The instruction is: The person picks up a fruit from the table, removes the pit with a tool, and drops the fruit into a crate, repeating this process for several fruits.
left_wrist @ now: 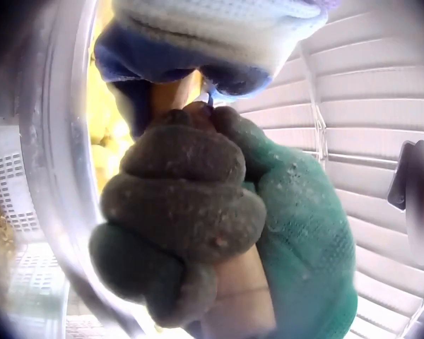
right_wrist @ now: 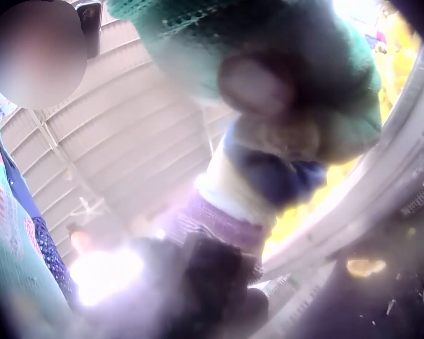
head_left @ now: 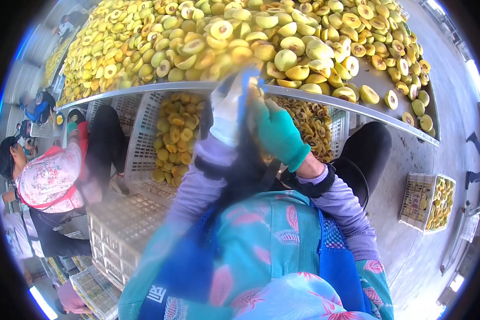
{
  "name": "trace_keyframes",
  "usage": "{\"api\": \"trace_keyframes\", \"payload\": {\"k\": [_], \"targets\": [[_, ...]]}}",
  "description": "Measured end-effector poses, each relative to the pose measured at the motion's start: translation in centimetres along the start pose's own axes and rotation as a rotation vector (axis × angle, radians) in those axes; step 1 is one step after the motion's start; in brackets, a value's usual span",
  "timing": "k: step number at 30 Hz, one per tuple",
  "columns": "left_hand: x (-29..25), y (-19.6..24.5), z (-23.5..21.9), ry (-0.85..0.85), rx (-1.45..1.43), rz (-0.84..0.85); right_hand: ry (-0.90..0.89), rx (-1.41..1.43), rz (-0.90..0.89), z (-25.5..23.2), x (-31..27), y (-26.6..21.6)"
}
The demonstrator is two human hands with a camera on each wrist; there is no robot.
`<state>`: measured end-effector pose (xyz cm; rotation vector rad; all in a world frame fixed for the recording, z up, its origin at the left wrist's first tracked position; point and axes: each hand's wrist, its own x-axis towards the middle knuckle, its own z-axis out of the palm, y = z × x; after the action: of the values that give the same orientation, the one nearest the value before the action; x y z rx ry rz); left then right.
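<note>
The left hand point(head_left: 228, 109), in a white and blue glove, is raised at the tray's near edge. In the left wrist view, its blue fingers point(left_wrist: 233, 79) curl around a tan piece point(left_wrist: 168, 97), mostly hidden. Close against it, the right hand point(head_left: 282, 133) wears a green glove. Its darkened fingers point(left_wrist: 184, 191) wrap a pale wooden handle point(left_wrist: 239, 293); what the handle carries is hidden. In the right wrist view, the green glove point(right_wrist: 318, 78) is blurred above the blue and white one point(right_wrist: 251, 176). Yellow-green fruit halves point(head_left: 221, 30) lie beyond both hands.
A metal tray edge point(head_left: 352, 105) crosses in front. Below it stand crates of fruit pieces point(head_left: 173, 133), between the wearer's knees. An upturned-looking pale crate point(head_left: 125, 224) is at left, near a seated person point(head_left: 50, 178). Another full crate point(head_left: 426, 202) stands on the floor at right.
</note>
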<state>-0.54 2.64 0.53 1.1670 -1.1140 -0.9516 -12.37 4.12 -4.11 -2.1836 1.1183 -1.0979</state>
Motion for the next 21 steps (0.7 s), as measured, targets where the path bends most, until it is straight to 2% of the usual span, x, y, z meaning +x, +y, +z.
{"api": "trace_keyframes", "payload": {"k": [1, 2, 3, 4, 5, 6, 7, 9, 12, 15, 18, 21], "targets": [[0.0, -0.2, 0.1, 0.004, 0.072, 0.025, 0.012, -0.047, -0.022, 0.1, 0.0, -0.1], [0.1, -0.6, 0.1, 0.005, 0.128, 0.108, 0.038, -0.330, -0.150, 0.9, -0.3, 0.3], [0.2, -0.9, 0.1, 0.006, 0.184, 0.193, 0.008, -0.290, -0.102, 1.1, -0.4, 0.5], [0.3, -0.8, 0.2, 0.026, 0.139, 0.138, -0.020, -0.251, -0.053, 1.0, -0.3, 0.3], [0.3, -0.5, 0.2, 0.046, 0.093, 0.084, -0.102, 0.113, 0.173, -0.2, 0.3, -1.1], [0.3, -0.4, 0.3, 0.066, 0.049, 0.028, -0.157, 0.320, 0.305, -0.9, 0.7, -2.1], [0.4, -0.7, 0.1, 0.054, 0.072, 0.098, -0.188, 0.515, 0.451, -1.7, 1.0, -3.2], [0.5, -1.4, -0.2, 0.028, 0.114, 0.241, -0.203, 0.640, 0.572, -2.3, 1.1, -4.4], [0.5, -1.2, 0.1, 0.022, -0.188, 0.030, -0.235, 1.025, 0.836, -2.8, 1.3, -5.4], [0.6, -0.8, -0.2, -0.024, -0.386, -0.148, -0.366, 1.334, 1.045, -3.3, 1.5, -5.4], [0.9, -2.2, -1.6, -0.064, -0.124, -0.048, -0.668, 1.988, 0.985, -2.5, 1.4, -3.2], [0.2, -2.3, -3.1, 0.014, 0.050, 0.017, -0.834, 2.348, 0.787, -2.3, 1.4, -3.4]]}}
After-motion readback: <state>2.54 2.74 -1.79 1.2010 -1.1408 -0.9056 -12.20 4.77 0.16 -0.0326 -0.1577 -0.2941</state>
